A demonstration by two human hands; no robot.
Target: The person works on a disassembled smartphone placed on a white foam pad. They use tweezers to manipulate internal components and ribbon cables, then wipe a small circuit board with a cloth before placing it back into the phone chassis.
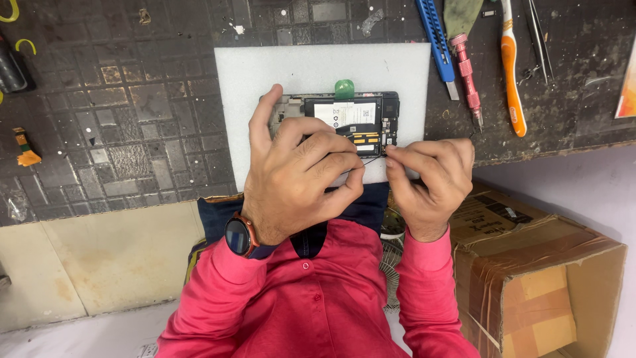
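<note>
Pinching one thin black wire [373, 159] between them, the left hand [301, 176] and right hand [430, 179] work over one opened phone [351, 118] lying on one white foam mat [265, 79]; beside it lie one red screwdriver [466, 73], one orange toothbrush [511, 69] and one blue tool [435, 40]

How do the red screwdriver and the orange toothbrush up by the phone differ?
The red screwdriver is metal-looking, knurled and ends in a thin tip; the orange toothbrush is smooth plastic, orange and white. The screwdriver's top is hidden under an olive cloth, while the toothbrush lies uncovered and is longer. Both lie on the dark workbench, untouched by either hand.
</note>
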